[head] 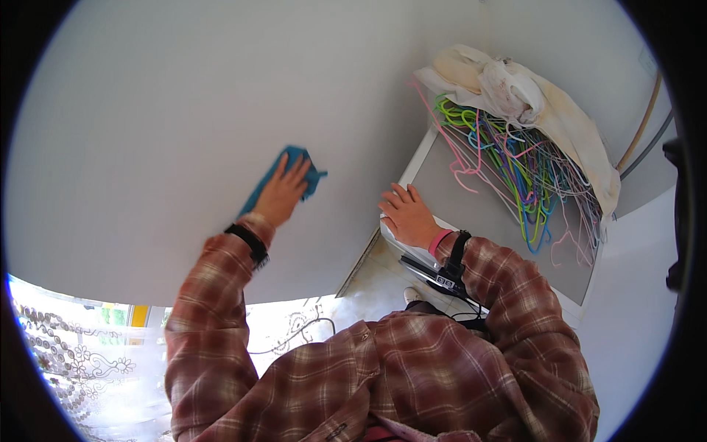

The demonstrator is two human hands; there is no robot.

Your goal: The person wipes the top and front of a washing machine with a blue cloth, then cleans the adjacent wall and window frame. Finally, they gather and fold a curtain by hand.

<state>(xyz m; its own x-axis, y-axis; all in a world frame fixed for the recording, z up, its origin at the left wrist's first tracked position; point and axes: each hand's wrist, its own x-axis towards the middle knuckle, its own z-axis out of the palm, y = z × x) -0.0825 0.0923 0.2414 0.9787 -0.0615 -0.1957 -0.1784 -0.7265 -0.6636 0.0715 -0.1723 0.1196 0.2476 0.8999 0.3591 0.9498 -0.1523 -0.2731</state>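
Note:
My left hand lies over a teal cloth and presses it against the white wall. The fingers are spread on the cloth, and part of it hangs out beside my wrist. To the right, my right hand rests on the front corner of a cabinet with a grey top and a white edge. Its fingers are slightly bent and hold nothing.
Tangled plastic and wire clothes hangers lie on the cabinet top, with a cream fabric bundle behind them. Below are a tiled floor and my shoe. A sheer embroidered curtain hangs at lower left.

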